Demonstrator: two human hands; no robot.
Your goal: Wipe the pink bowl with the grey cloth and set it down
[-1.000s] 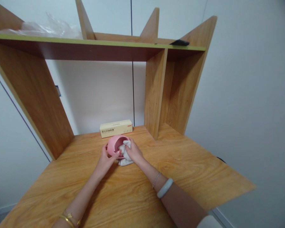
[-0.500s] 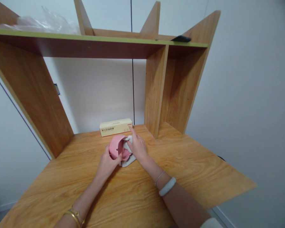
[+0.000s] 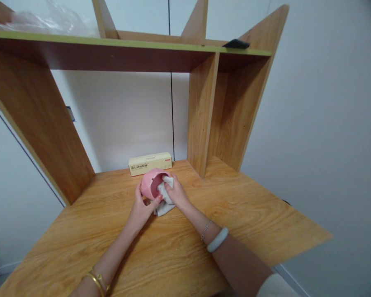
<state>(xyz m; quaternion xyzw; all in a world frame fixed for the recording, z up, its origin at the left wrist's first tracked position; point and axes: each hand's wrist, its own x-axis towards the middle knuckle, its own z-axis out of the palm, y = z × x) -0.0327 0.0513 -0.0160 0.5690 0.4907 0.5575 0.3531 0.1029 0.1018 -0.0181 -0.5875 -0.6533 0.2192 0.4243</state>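
A pink bowl-like container [image 3: 148, 184] is tipped on its side above the desk, its opening facing right and toward me. My left hand [image 3: 144, 206] grips its lower left side, thumb near the rim. A pale grey cloth [image 3: 164, 207] is bunched in the opening, and its lower part hangs down toward the desktop. My right hand [image 3: 176, 192] is closed on the cloth at the right of the rim, with the fingertips partly hidden inside the container.
Behind the container a cream cardboard box [image 3: 150, 163] with printed lettering lies on the wooden desk [image 3: 179, 251]. A wooden shelf unit [image 3: 200, 115] rises at the back. Up on it are clear plastic wrapping [image 3: 52, 22] and a dark flat object [image 3: 236, 43].
The pink container has been turned and raised slightly. My right hand has moved lower at the rim, its extended index finger now curled in with the cloth. The view has shifted a little.
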